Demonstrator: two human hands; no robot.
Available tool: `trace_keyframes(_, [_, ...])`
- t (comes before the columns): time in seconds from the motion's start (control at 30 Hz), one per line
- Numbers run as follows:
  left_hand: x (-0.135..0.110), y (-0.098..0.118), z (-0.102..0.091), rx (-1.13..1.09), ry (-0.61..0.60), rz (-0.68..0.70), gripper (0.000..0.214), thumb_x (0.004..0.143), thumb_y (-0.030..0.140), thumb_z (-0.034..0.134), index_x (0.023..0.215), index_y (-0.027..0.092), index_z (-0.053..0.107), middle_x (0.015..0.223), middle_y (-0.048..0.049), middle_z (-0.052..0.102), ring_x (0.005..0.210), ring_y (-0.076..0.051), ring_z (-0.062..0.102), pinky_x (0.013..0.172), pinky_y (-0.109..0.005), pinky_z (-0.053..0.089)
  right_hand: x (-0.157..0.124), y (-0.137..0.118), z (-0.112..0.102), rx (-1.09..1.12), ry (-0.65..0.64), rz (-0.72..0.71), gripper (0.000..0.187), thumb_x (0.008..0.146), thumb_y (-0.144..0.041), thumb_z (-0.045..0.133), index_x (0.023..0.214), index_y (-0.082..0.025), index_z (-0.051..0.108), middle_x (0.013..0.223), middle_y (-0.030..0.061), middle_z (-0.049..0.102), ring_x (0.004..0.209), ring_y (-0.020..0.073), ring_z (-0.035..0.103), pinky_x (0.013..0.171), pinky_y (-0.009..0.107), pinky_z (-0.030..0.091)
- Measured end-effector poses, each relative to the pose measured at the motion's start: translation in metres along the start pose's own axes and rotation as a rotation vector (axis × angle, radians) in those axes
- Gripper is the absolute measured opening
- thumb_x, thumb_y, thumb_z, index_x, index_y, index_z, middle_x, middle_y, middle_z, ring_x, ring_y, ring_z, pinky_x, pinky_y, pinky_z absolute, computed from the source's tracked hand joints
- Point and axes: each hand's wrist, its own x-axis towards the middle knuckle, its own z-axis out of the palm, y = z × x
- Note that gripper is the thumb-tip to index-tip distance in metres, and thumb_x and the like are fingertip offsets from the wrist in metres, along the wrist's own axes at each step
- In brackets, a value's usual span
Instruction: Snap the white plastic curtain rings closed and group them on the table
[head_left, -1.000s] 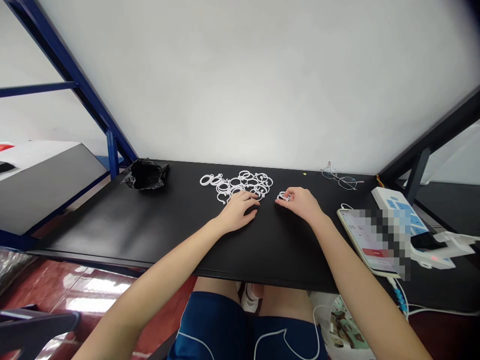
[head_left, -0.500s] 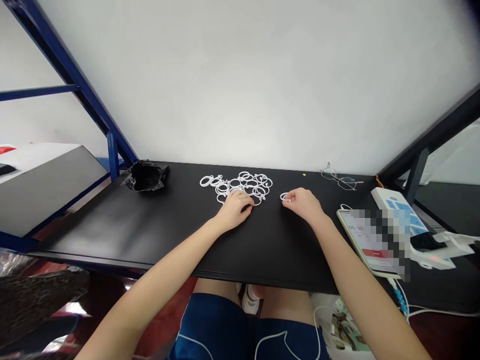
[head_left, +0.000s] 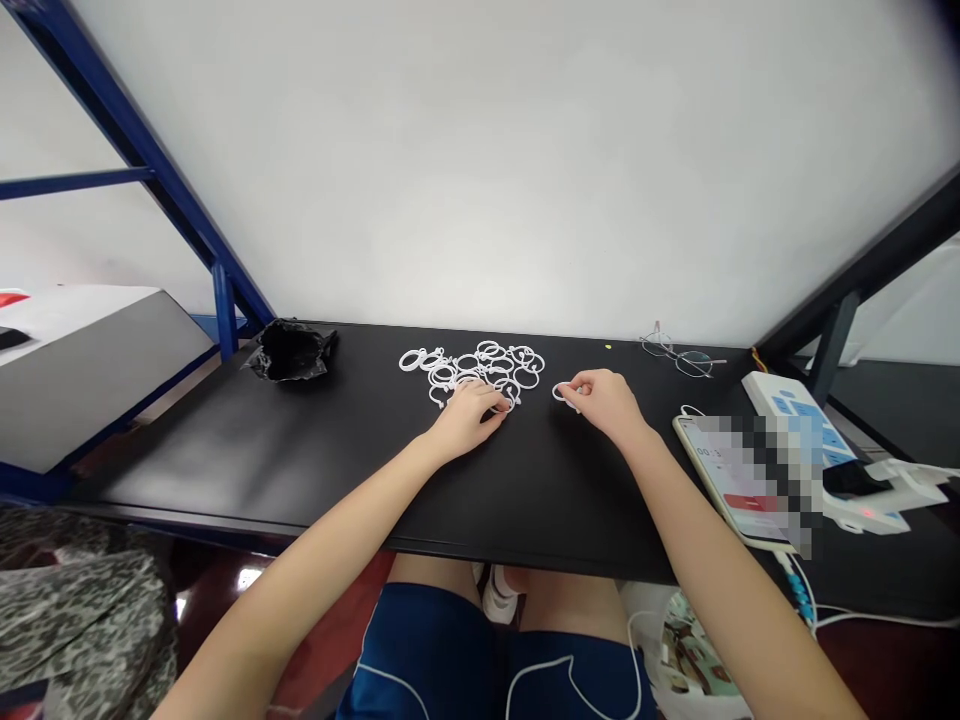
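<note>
A loose pile of several white plastic rings [head_left: 480, 366] lies on the black table [head_left: 352, 450] near its back edge. My left hand [head_left: 466, 418] rests at the pile's near edge, fingers curled and pinched on a ring there. My right hand [head_left: 604, 402] sits just right of the pile, its fingertips pinched on a single white ring [head_left: 562, 392] held at the table top.
A crumpled black bag [head_left: 291, 350] lies at the back left. Eyeglasses [head_left: 679, 356] rest at the back right. A phone [head_left: 739, 482] and a white and blue device [head_left: 806, 420] with cables sit on the right. Blue shelf struts [head_left: 180, 215] rise at the left.
My left hand has slid a little forward into the pile's near edge and its fingers have closed. My right hand shifted slightly with its ring.
</note>
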Motion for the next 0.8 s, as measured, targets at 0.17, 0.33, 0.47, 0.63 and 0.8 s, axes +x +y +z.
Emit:
trace_keyframes(0.17, [0.000, -0.001, 0.000, -0.023, 0.007, -0.003, 0.014, 0.084, 0.013, 0.053, 0.090, 0.021, 0.063, 0.086, -0.0022, 0.068, 0.085, -0.019, 0.060, 0.089, -0.037, 0.038, -0.004, -0.007, 0.005, 0.183, 0.180, -0.223, 0.033, 0.081, -0.042, 0.057, 0.059, -0.018, 0.056, 0.045, -0.0049, 0.038, 0.046, 0.0101, 0.037, 0.054, 0.025, 0.032])
trace_keyframes(0.33, [0.001, 0.000, -0.001, -0.081, 0.037, 0.023, 0.014, 0.085, 0.012, 0.051, 0.090, 0.020, 0.062, 0.085, -0.0032, 0.067, 0.082, -0.018, 0.061, 0.082, -0.034, 0.043, -0.008, -0.012, 0.011, 0.196, 0.186, -0.310, 0.032, 0.083, -0.040, 0.057, 0.058, -0.019, 0.054, 0.047, -0.0062, 0.033, 0.046, 0.0093, 0.031, 0.052, 0.025, 0.029])
trace_keyframes(0.47, [0.002, 0.004, -0.003, -0.234, 0.114, -0.031, 0.011, 0.086, 0.016, 0.053, 0.090, 0.019, 0.063, 0.088, -0.0044, 0.067, 0.082, -0.017, 0.063, 0.078, -0.030, 0.047, -0.008, -0.011, 0.013, 0.205, 0.216, -0.317, 0.032, 0.083, -0.038, 0.057, 0.059, -0.018, 0.054, 0.047, -0.0060, 0.034, 0.046, 0.0093, 0.032, 0.052, 0.025, 0.029])
trace_keyframes(0.63, [0.005, 0.003, -0.005, -0.553, 0.239, -0.218, 0.010, 0.082, 0.025, 0.064, 0.088, 0.018, 0.063, 0.092, -0.0062, 0.067, 0.084, -0.017, 0.065, 0.081, -0.032, 0.051, -0.006, -0.009, 0.011, 0.231, 0.267, -0.304, 0.032, 0.084, -0.037, 0.057, 0.059, -0.019, 0.055, 0.046, -0.0053, 0.038, 0.045, 0.0096, 0.034, 0.053, 0.025, 0.031])
trace_keyframes(0.8, [0.009, -0.001, -0.007, -0.854, 0.348, -0.405, 0.021, 0.074, 0.031, 0.073, 0.083, 0.016, 0.062, 0.082, -0.0040, 0.066, 0.077, -0.015, 0.066, 0.075, -0.029, 0.052, -0.010, -0.013, 0.015, 0.188, 0.221, -0.382, 0.019, 0.085, -0.031, 0.056, 0.073, -0.019, 0.064, 0.064, 0.0003, 0.061, 0.059, 0.0133, 0.053, 0.058, 0.025, 0.040])
